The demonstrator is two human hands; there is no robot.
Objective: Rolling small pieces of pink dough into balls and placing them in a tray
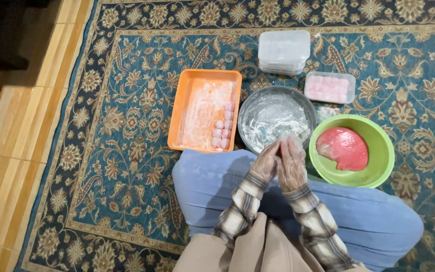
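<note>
A stack of clear rectangular plastic lidded boxes (pixel 284 52) stands on the patterned carpet at the far side, beyond the floured metal bowl. Just to its right and a little nearer lies a single shallow clear plastic box (pixel 330 87), closed, with rows of pale pink balls showing through its lid.

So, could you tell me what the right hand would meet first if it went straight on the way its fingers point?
Probably the floured metal bowl: the right hand, pressed palm to palm against the left hand, points up-frame over its near rim, though height is unclear.
</note>
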